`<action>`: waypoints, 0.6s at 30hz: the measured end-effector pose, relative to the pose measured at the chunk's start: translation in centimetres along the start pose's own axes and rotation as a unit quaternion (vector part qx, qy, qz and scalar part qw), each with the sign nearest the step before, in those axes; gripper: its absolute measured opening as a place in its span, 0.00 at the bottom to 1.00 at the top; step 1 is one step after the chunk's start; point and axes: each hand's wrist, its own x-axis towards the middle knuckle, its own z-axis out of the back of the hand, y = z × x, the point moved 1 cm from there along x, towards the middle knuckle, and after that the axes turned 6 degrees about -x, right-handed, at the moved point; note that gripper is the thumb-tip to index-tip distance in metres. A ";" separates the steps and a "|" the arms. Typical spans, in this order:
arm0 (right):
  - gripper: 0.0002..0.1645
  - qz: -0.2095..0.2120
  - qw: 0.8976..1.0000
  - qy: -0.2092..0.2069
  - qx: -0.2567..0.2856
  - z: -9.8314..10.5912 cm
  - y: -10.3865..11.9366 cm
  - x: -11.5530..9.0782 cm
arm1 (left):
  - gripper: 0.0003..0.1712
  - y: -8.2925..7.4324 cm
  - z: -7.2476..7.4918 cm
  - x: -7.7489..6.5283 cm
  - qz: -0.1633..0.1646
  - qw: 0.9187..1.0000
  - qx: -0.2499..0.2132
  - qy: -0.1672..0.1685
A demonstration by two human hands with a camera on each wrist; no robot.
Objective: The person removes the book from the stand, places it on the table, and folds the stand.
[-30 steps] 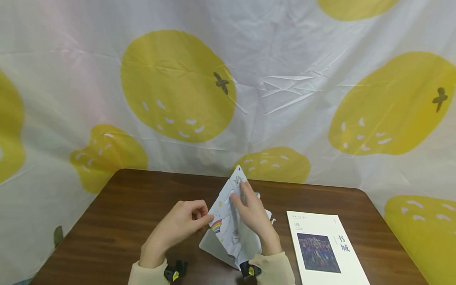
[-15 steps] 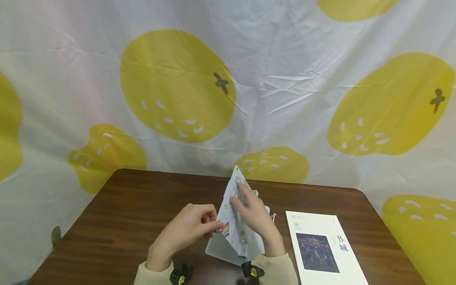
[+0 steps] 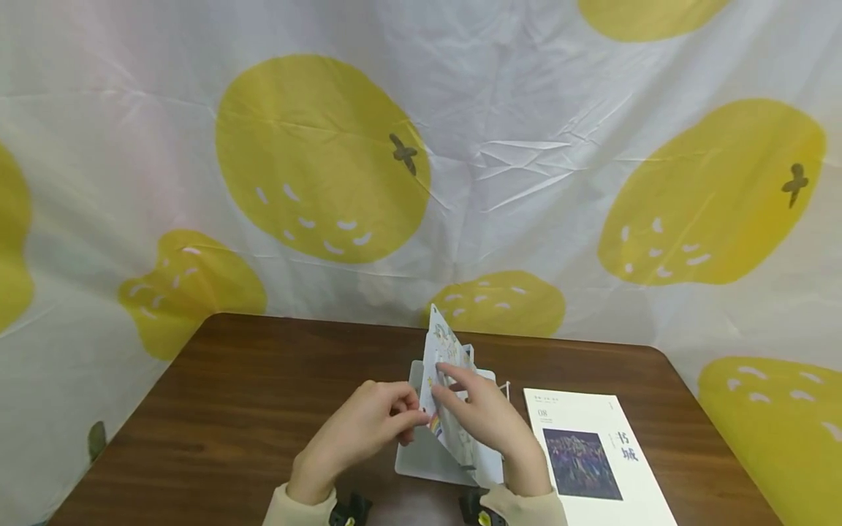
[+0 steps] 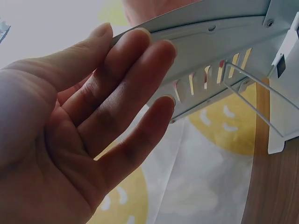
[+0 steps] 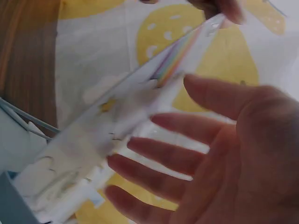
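A white metal book stand (image 3: 444,342), printed with a rainbow, stars and a unicorn, stands with its panel steeply raised over a pale base plate (image 3: 417,462). My left hand (image 3: 368,427) pinches the panel's left edge between thumb and forefinger. Seen in the left wrist view, the panel's grey back (image 4: 191,53) has a row of slots, and a bent wire support (image 4: 254,81) sits behind it. At the printed face, my right hand (image 3: 493,416) has its fingers spread and fairly straight; whether the fingertips touch the panel I cannot tell. That view is blurred.
To the right on the brown wooden table (image 3: 263,394) lies a white book (image 3: 638,482) with a dark picture on its cover. A white curtain (image 3: 500,212) with yellow fruit shapes hangs close behind the table's back edge.
The panel has turned more edge-on, its left edge shifting right with my left hand. My right hand has moved slightly right and down, away from the panel's top. The book has not been handled.
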 end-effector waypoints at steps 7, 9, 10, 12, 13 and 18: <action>0.43 0.035 0.995 0.089 0.025 1.4 0.5 -1.5 | 0.08 0.0 -0.3 0.1 -0.009 1.000 0.002 0.007; 0.48 0.041 0.995 0.086 0.005 1.4 0.6 -1.6 | 0.06 0.1 -0.4 0.2 -0.019 1.000 -0.006 0.009; 0.49 0.046 0.996 0.079 -0.009 1.3 0.8 -1.5 | 0.06 0.1 -0.5 0.2 -0.024 1.000 -0.009 0.009; 0.50 0.049 0.996 0.067 -0.045 1.1 1.0 -1.5 | 0.06 0.1 -0.6 0.3 -0.033 0.999 -0.019 0.010; 0.49 0.048 0.995 0.058 -0.063 1.1 1.2 -1.6 | 0.06 0.2 -0.7 0.4 -0.036 0.999 -0.025 0.011; 0.37 0.037 0.992 -0.011 -0.122 0.7 2.1 -2.5 | 0.08 0.4 -0.8 0.5 -0.022 0.999 -0.046 0.014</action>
